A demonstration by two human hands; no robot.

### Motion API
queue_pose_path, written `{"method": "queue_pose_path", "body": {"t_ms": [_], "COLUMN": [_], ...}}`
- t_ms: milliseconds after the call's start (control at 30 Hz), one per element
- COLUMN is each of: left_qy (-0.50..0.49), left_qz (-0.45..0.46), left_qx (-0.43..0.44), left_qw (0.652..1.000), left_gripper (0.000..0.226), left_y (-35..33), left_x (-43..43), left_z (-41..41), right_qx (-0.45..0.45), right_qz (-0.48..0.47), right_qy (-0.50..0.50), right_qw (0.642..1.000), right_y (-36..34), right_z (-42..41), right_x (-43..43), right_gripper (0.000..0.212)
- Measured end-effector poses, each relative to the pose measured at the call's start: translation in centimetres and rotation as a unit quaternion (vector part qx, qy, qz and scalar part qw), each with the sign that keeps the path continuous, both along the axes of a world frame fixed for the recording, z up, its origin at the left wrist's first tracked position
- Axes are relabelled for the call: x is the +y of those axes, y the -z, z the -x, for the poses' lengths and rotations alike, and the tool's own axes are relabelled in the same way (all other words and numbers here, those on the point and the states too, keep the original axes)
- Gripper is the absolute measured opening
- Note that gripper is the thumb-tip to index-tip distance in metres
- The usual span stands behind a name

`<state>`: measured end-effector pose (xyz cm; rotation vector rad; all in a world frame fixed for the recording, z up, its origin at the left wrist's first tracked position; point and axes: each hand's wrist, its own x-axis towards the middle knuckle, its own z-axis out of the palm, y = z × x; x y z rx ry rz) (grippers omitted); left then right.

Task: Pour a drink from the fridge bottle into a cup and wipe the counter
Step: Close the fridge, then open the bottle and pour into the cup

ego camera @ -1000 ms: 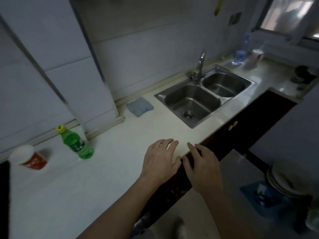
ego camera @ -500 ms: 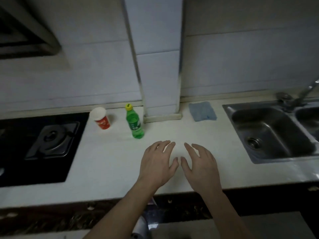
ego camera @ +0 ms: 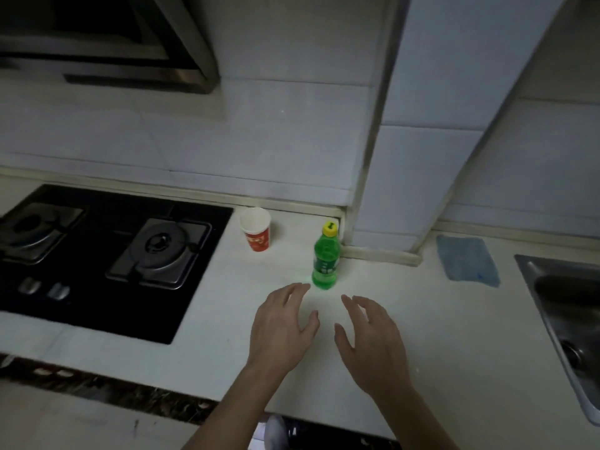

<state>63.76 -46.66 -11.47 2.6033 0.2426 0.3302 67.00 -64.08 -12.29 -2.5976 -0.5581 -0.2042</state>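
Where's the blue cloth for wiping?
In the head view, the flat blue cloth lies on the white counter at the right, between the tiled pillar and the steel sink.

no words or numbers can be read here. the green bottle [ego camera: 325,254] has a label [ego camera: 324,268] round its middle with small white marks on it, but they are too blurry to read. its yellow cap [ego camera: 330,229] has a dark mark on top, too small to make out. the red cup [ego camera: 257,240] has a pale picture or letters on its side, and that is too blurry to read as well.
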Motion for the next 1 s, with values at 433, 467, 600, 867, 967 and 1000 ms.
{"method": "queue_pose_path", "body": {"t_ms": [433, 467, 600, 867, 967, 1000], "left_qy": [-0.167, -0.169, -0.140, -0.081, -0.064, -0.062], "left_qz": [0.277, 0.283, 0.295, 0.370, 0.379, 0.383], "left_qx": [0.026, 0.032, 0.053, 0.058, 0.046, 0.041], "left_qw": [0.946, 0.944, 0.944, 0.924, 0.922, 0.921], "left_gripper": [0.054, 0.059, 0.077, 0.092, 0.086, 0.085], "left_y": [4.4, 5.1, 8.2, 12.7, 13.3, 13.3], "left_x": [16.4, 17.5, 20.9, 23.0, 22.8, 22.8], "left_z": [-9.0, -9.9, -13.6, -19.2, -20.0, -20.1], "right_qx": [0.135, 0.142, 0.198, 0.118, 0.108, 0.113], "right_qz": [-0.011, 0.000, -0.030, -0.086, -0.096, -0.095], "right_qy": [-0.041, -0.034, 0.001, -0.038, -0.056, -0.061], "right_qw": [0.990, 0.989, 0.980, 0.989, 0.988, 0.987], "right_y": [6.6, 7.1, 9.0, 15.0, 16.1, 16.4], "right_z": [-8.5, -9.6, -14.2, -20.2, -21.4, -21.7], "right_x": [16.5, 17.2, 19.6, 23.2, 23.9, 24.0], "right_gripper": [0.051, 0.053, 0.061, 0.062, 0.061, 0.061]}}
